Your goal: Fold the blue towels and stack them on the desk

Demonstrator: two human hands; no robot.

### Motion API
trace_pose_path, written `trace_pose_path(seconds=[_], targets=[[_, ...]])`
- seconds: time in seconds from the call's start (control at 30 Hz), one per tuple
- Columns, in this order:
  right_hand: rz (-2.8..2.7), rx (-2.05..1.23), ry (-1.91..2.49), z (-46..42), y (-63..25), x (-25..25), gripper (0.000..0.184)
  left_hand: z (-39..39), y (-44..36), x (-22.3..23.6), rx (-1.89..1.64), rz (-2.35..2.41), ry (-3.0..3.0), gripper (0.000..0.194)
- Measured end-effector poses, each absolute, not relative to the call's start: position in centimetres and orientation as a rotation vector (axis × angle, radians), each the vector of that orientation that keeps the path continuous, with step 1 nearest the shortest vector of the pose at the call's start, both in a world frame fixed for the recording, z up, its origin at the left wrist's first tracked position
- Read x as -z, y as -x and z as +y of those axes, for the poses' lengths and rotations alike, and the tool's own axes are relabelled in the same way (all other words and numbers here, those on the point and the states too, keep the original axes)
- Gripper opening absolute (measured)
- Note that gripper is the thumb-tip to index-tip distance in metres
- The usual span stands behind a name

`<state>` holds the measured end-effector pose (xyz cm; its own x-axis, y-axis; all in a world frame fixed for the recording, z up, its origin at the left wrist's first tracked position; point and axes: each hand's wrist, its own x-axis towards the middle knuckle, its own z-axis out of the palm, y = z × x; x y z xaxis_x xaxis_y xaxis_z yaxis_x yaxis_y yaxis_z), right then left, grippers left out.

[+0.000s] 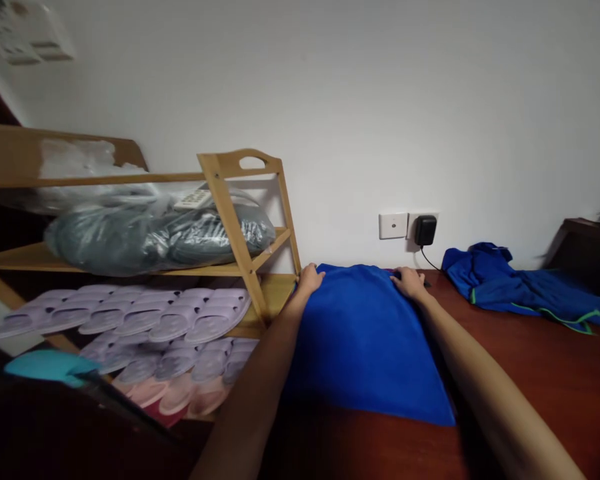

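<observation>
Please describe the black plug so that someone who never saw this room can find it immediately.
On the white wall behind the reddish surface, look for two white plates side by side. The black plug sits on the right one, its cord running down; the left plate has nothing plugged in.

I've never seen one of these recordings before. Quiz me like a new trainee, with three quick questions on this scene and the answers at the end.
1. True or false: the left hand and right hand are both at the far end of the spread blue cloth.
2. What colour is the edging on the crumpled blue garment? A) red B) white C) green
3. Fill in: on the wooden rack, just below the plastic-wrapped bundle, is a row of pale purple ____.

Key: 1 true; 2 C; 3 slippers
</observation>
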<state>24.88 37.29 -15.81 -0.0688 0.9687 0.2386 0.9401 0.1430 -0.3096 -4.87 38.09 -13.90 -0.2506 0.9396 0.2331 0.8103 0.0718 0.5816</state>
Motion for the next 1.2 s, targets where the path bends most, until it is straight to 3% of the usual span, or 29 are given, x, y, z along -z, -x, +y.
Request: trace_pose_path(seconds=[0.27, 0.47, 0.57, 0.73, 0.93, 1.2], targets=[[-1.928, 0.104, 1.932, 37.4, -24.3, 15.2, 0.027, 39.0, 5.3, 14.8, -1.200, 2.100, -1.654, 0.014], [-1.881, 0.196, 1.899, 35.8, -23.4, 14.5, 0.039, 36.4, 4.2, 14.0, -1.145, 2.086, -1.923, 0.032], [-2.116, 0.127, 1.675, 34.9, -22.1, 14.4, 0.048, 35.3, 3.4, 13.7, -0.951, 1.881, -2.277, 0.041], [-2.411, -0.270, 1.649, 34.8, -20.3, 15.8, 0.075, 35.4, 3.1, 14.7, -0.278, 1.864, -2.411, 0.057], [-2.323, -0.249, 1.748, 34.8, -21.1, 16.0, 0.080, 34.7, 3.4, 14.4, -0.260, 1.979, -2.390, 0.056], [-2.332, -0.229, 1.693, 29.4, -21.8, 13.9, 0.082, 28.1, 3.7, 11.8, -0.255, 1.838, -2.500, 0.060]])
